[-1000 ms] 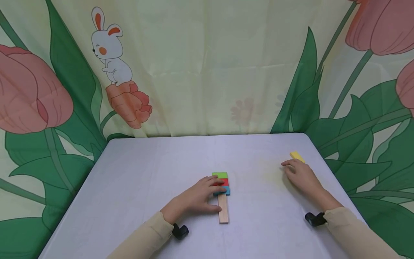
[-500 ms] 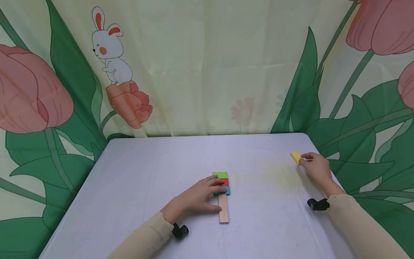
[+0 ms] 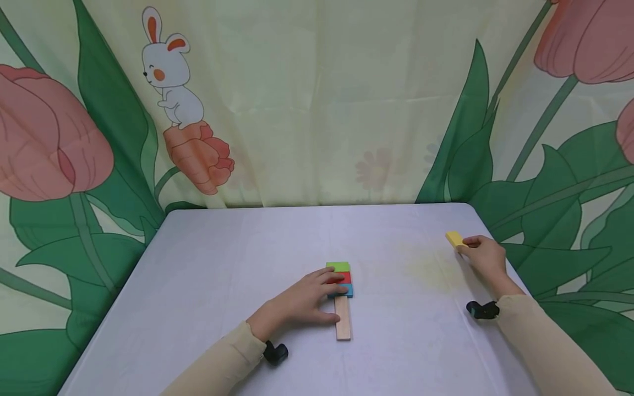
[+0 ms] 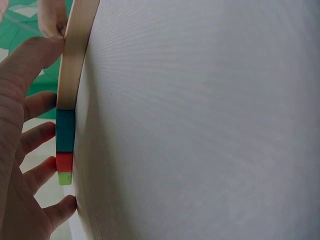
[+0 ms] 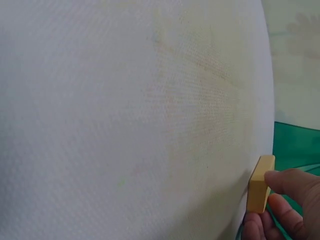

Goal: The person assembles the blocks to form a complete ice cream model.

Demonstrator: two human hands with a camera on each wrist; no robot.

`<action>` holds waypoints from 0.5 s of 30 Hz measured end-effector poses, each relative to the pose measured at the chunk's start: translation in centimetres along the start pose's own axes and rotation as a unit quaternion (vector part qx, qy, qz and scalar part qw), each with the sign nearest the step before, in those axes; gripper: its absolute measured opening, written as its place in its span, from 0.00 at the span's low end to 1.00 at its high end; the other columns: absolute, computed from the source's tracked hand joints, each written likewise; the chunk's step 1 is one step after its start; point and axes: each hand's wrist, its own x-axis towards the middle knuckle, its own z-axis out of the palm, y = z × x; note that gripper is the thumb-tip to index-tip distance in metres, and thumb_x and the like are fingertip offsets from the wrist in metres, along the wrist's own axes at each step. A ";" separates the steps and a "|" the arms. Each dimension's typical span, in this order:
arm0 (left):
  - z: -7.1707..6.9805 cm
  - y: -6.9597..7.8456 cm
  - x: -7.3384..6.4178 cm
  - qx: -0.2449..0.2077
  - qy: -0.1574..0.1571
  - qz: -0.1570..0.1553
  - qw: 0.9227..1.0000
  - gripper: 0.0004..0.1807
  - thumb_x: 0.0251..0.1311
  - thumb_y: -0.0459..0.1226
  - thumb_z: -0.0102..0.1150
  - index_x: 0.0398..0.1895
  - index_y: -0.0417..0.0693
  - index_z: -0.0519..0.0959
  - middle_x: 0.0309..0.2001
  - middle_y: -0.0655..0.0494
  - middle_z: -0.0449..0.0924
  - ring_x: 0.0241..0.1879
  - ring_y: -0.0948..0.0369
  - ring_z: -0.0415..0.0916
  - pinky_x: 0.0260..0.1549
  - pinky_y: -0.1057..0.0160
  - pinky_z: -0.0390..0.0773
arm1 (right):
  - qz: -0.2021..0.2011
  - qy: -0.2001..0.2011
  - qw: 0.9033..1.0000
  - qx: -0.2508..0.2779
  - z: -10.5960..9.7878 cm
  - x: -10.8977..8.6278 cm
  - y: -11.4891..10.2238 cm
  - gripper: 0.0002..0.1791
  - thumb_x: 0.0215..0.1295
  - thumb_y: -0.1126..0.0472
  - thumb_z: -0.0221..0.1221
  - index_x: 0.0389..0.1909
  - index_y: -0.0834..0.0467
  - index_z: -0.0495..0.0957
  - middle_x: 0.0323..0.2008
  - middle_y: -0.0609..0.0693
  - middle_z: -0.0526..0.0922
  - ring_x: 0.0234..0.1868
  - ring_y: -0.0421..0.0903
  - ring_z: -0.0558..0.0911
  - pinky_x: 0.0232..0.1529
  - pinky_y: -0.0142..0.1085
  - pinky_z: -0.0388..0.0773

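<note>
Spread over a row of blocks at mid-table, my left hand (image 3: 302, 300) rests its fingertips along them. The row runs from a green block (image 3: 339, 266) at the far end through a red block (image 3: 346, 277) and a blue block (image 3: 349, 292) to a long plain wooden block (image 3: 343, 324) nearest me. In the left wrist view the left thumb (image 4: 42, 52) touches the wooden block. At the far right of the table, my right hand (image 3: 487, 263) pinches the near end of a yellow block (image 5: 259, 187) between thumb and fingers.
A white cloth covers the table (image 3: 238, 242). Its far edge meets a curtain (image 3: 307, 110) printed with tulips and a rabbit. The right edge lies close to the right hand. A small black camera (image 3: 482, 310) is worn on each wrist.
My right hand has moved from the yellow block's left and near side round to its right end and taken hold of it. The left hand and its row of blocks stay put.
</note>
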 end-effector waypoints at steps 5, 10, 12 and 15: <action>0.0 0.0 -0.1 -0.005 0.000 -0.002 1.000 0.35 0.58 0.64 0.52 0.68 0.66 0.66 0.71 0.63 0.57 0.74 0.56 0.46 0.69 0.52 0.56 | 0.009 -0.002 1.000 0.003 0.0 0.0 -0.2 0.27 0.63 0.53 0.60 0.56 0.67 0.72 0.52 0.66 0.74 0.47 0.59 0.72 0.38 0.41 0.74; 0.0 0.1 0.0 -0.009 0.001 -0.005 1.000 0.34 0.57 0.64 0.52 0.67 0.66 0.67 0.71 0.64 0.57 0.74 0.56 0.46 0.69 0.51 0.56 | 0.016 0.002 1.000 0.002 0.0 -0.1 -0.5 0.26 0.63 0.53 0.60 0.56 0.67 0.72 0.52 0.66 0.73 0.48 0.59 0.72 0.40 0.45 0.75; 0.0 0.1 0.0 -0.007 0.002 -0.005 1.000 0.34 0.57 0.64 0.52 0.67 0.66 0.67 0.71 0.64 0.57 0.74 0.56 0.46 0.69 0.52 0.56 | 0.015 0.003 1.000 0.000 0.1 -0.1 -0.6 0.25 0.63 0.54 0.60 0.55 0.67 0.73 0.52 0.66 0.74 0.48 0.59 0.71 0.42 0.46 0.75; 0.1 0.0 0.1 -0.004 0.002 -0.003 1.000 0.34 0.57 0.64 0.52 0.67 0.66 0.67 0.71 0.63 0.57 0.74 0.56 0.46 0.69 0.52 0.56 | 0.008 0.002 1.000 -0.005 0.2 -0.3 -0.8 0.25 0.62 0.55 0.60 0.54 0.67 0.74 0.52 0.67 0.74 0.49 0.60 0.72 0.45 0.49 0.75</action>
